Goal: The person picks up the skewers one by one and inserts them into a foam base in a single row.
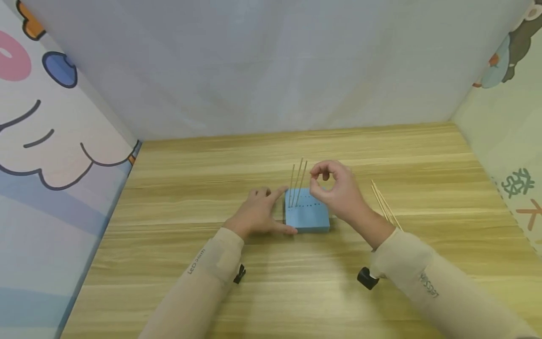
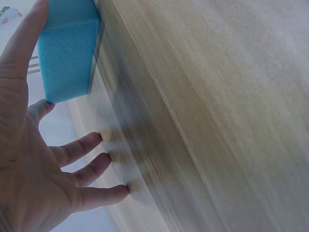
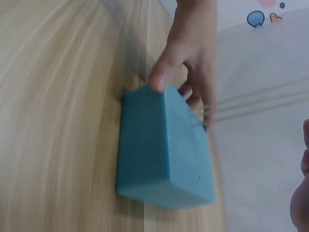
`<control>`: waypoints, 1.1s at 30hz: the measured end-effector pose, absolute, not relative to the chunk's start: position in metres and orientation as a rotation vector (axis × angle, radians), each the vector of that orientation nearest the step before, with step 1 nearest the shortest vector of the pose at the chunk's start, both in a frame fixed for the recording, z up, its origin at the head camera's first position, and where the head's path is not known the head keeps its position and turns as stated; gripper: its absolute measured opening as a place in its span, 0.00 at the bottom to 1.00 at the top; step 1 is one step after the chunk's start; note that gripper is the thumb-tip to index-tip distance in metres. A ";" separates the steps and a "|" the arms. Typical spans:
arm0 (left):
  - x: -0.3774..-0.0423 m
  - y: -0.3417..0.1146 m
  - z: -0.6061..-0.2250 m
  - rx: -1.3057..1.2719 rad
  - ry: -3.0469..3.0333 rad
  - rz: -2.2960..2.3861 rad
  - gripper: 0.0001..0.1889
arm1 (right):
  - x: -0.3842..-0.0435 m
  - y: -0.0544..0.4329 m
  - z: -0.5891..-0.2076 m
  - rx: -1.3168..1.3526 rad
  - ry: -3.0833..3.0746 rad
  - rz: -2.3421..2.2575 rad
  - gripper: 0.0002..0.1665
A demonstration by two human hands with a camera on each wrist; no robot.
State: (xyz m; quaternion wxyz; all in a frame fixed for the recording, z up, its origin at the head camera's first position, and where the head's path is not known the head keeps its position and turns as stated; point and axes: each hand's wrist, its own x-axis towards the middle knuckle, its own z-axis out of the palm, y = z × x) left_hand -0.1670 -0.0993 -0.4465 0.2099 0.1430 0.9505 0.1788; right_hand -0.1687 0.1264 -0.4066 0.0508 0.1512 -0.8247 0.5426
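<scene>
Here, left hand (image 1: 259, 212) gripping edges of blue block (image 1: 312, 217), right hand (image 1: 337, 187) curled above, hold unclear, tabletop (image 1: 186, 188) around.

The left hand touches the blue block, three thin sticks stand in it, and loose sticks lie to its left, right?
Not quite: the head view shows the loose sticks lying to the right of the blue block. The left hand does touch it, and three thin sticks do stand in it.

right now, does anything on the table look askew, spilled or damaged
Nothing stands out: the blue block rests on the table, three sticks stand in it, and loose sticks lie off to the right. I see no spill or damage.
</scene>
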 end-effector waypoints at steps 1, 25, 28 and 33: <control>-0.167 -0.099 -0.446 0.395 2.642 0.499 0.65 | -0.169 0.132 -0.406 0.445 -2.523 1.640 0.06; -0.167 -0.102 -0.449 0.414 2.640 0.492 0.65 | -0.165 0.294 -0.447 0.128 -3.323 0.734 0.20; -0.167 -0.102 -0.449 0.414 2.643 0.492 0.65 | -0.162 0.293 -0.451 0.131 -3.340 0.678 0.19; -0.168 -0.101 -0.450 0.422 2.649 0.488 0.65 | -0.159 0.291 -0.453 0.137 -3.357 0.618 0.19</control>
